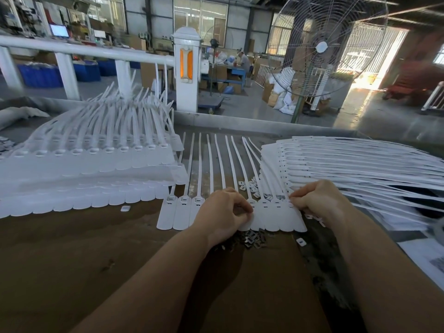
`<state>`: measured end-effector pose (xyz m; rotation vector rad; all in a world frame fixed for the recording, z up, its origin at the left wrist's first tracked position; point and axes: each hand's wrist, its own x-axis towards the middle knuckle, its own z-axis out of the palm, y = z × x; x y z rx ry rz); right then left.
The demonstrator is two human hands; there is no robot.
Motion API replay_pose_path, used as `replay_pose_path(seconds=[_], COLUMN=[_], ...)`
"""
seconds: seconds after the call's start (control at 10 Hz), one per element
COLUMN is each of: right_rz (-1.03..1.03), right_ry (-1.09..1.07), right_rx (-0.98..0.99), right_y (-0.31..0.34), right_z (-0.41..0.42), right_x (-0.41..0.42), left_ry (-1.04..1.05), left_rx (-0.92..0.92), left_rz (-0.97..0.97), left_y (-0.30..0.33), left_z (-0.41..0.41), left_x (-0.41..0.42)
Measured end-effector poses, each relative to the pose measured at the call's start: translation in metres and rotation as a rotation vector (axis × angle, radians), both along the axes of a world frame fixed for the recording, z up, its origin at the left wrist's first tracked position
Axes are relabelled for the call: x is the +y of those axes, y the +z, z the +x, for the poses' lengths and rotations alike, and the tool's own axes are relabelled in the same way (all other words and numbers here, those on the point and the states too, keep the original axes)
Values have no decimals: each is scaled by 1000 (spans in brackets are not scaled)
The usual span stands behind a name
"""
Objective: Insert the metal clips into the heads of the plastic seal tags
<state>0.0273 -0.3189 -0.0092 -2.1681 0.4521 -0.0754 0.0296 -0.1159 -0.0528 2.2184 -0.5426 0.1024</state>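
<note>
A strip of joined white plastic seal tags (274, 217) lies flat on the brown table, heads near me and tails pointing away. My left hand (222, 213) rests on the middle of the strip with fingers curled, pinching at a tag head; what it pinches is too small to make out. My right hand (317, 197) has curled fingers at the strip's right end, on the last tag head. A heap of small metal clips (253, 237) lies just below the strip's near edge. More small white pieces (252, 186) lie between the tails.
A tall stack of tag strips (91, 164) fills the left of the table. Another fanned stack (360, 159) lies on the right. Two loose white caps (125, 208) (300, 242) sit on the table. A white railing and a large fan (326, 46) stand beyond.
</note>
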Motion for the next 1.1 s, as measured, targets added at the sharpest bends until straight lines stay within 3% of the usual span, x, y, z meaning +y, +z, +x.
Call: replay_pose_path(seconds=[0.4, 0.6, 0.8, 1.1], right_rz=[53, -52, -192, -399], right_ry=[-40, -29, -39, -77], right_rx=[103, 111, -137, -351], right_y=[7, 4, -13, -26], right_z=[6, 14, 0, -15], right_x=[2, 4, 5, 18], left_ry=[2, -5, 2, -3], left_rx=[7, -4, -15, 52], left_rz=[4, 24, 34, 0], left_y=[3, 6, 5, 6], left_z=[-3, -3, -1, 2], left_x=[1, 2, 2, 6])
